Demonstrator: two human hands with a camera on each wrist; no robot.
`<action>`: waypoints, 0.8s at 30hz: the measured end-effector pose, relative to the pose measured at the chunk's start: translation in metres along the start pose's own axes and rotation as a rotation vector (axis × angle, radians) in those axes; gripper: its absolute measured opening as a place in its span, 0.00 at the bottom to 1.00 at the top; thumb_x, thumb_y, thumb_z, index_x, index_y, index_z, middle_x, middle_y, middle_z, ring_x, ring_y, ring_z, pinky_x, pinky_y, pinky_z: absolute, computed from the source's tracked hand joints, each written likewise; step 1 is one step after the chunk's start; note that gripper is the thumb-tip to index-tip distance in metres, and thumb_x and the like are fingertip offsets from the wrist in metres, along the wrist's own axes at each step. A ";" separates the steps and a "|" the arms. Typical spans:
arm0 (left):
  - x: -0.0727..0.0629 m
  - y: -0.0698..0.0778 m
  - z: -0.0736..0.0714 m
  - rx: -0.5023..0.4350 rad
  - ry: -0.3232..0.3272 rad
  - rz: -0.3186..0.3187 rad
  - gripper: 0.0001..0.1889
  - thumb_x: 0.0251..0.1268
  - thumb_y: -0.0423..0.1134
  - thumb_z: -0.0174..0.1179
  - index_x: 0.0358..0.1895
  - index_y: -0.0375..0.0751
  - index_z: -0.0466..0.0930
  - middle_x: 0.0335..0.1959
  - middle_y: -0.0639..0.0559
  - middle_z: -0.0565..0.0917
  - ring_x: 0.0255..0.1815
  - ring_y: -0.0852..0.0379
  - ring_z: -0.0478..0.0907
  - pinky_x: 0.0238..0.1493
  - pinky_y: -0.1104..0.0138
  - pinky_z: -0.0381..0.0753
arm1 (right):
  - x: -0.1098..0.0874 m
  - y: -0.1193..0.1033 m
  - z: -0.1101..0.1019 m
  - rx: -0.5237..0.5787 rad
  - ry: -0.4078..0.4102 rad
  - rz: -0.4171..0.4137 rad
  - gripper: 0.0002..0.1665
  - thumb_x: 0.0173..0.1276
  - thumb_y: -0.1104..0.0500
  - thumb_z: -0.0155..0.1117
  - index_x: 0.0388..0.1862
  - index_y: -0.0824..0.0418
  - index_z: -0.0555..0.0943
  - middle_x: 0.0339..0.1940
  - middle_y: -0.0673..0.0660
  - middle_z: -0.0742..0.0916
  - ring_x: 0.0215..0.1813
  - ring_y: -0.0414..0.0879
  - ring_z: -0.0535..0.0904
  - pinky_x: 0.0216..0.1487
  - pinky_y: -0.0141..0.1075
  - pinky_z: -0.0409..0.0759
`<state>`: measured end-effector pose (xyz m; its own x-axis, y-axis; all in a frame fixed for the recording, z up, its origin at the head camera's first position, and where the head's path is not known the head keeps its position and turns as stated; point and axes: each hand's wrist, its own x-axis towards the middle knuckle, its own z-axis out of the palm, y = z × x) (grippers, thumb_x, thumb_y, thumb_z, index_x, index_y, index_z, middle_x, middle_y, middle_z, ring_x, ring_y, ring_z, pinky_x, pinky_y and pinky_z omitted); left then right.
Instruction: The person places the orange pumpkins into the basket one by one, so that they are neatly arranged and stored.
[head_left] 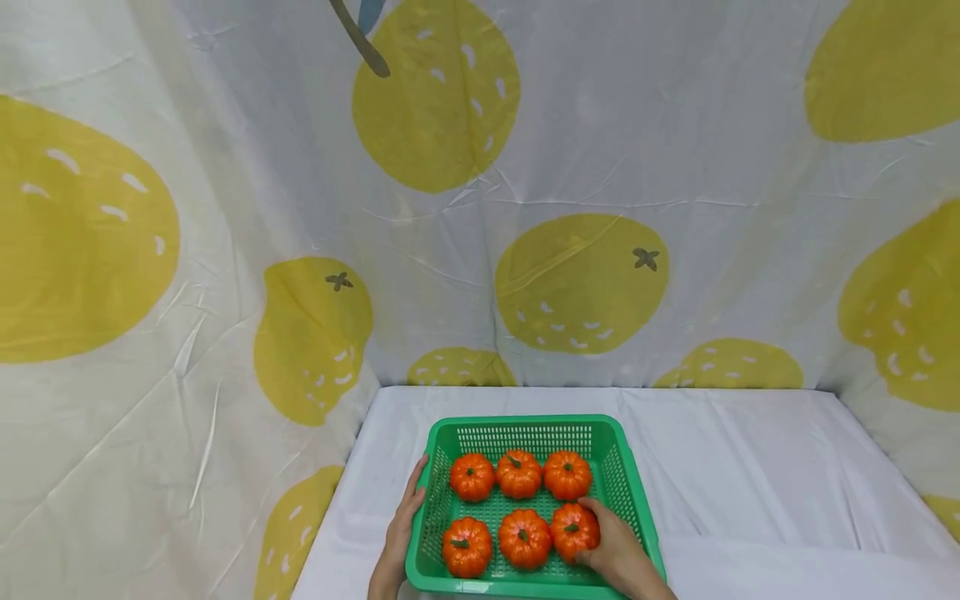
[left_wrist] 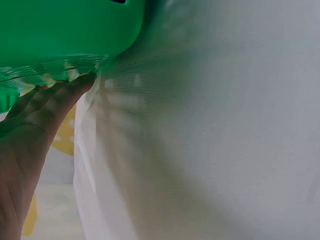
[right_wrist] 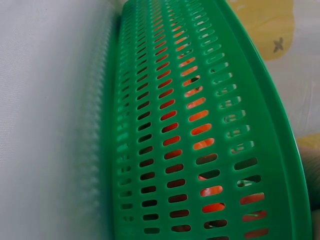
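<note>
A green plastic basket [head_left: 525, 588] with slotted walls holds small orange pumpkins in two rows of three. My right hand [head_left: 618, 550] reaches over the basket's right side and grips the front right pumpkin [head_left: 574, 532], thumb and fingers on opposite sides of it. Left of that one sit the front middle pumpkin [head_left: 524, 539] and front left pumpkin [head_left: 467, 547]. My left hand [head_left: 402, 533] lies along the outside of the left wall, and the left wrist view shows its fingers [left_wrist: 62, 100] extended against the basket. In the right wrist view the basket wall [right_wrist: 175, 125] hides most of the right hand.
The basket stands on a table with a white cloth [head_left: 750, 475], with more cloth stretching off to the right. Behind and at both sides hangs a curtain [head_left: 435, 292] printed with yellow lemons. The back row includes a left pumpkin [head_left: 472, 477] and a right pumpkin [head_left: 567, 475].
</note>
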<state>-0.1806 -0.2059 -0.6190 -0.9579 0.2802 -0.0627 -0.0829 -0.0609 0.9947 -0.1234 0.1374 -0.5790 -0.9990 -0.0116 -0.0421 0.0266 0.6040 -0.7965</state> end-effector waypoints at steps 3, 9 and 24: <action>-0.001 -0.001 -0.001 -0.014 -0.014 -0.006 0.30 0.87 0.54 0.32 0.86 0.63 0.41 0.88 0.50 0.34 0.86 0.42 0.30 0.81 0.38 0.32 | -0.001 0.001 0.002 -0.005 -0.006 0.000 0.46 0.39 0.72 0.82 0.63 0.71 0.77 0.55 0.70 0.86 0.56 0.62 0.83 0.59 0.61 0.81; -0.004 0.000 -0.002 -0.024 -0.012 -0.020 0.30 0.87 0.54 0.31 0.86 0.62 0.39 0.88 0.50 0.34 0.86 0.43 0.30 0.81 0.41 0.32 | -0.003 0.000 0.005 -0.007 -0.011 -0.007 0.46 0.39 0.72 0.82 0.63 0.71 0.76 0.56 0.70 0.85 0.57 0.64 0.82 0.60 0.61 0.80; 0.000 0.002 -0.001 0.007 0.020 -0.002 0.30 0.87 0.54 0.34 0.86 0.61 0.44 0.88 0.50 0.38 0.86 0.42 0.32 0.81 0.38 0.34 | -0.004 -0.002 0.000 -0.012 0.007 -0.024 0.48 0.40 0.72 0.80 0.65 0.71 0.75 0.59 0.70 0.85 0.59 0.64 0.82 0.62 0.61 0.79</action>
<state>-0.1814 -0.2071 -0.6172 -0.9631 0.2611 -0.0661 -0.0829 -0.0541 0.9951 -0.1198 0.1367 -0.5771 -0.9996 -0.0206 -0.0186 0.0021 0.6130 -0.7900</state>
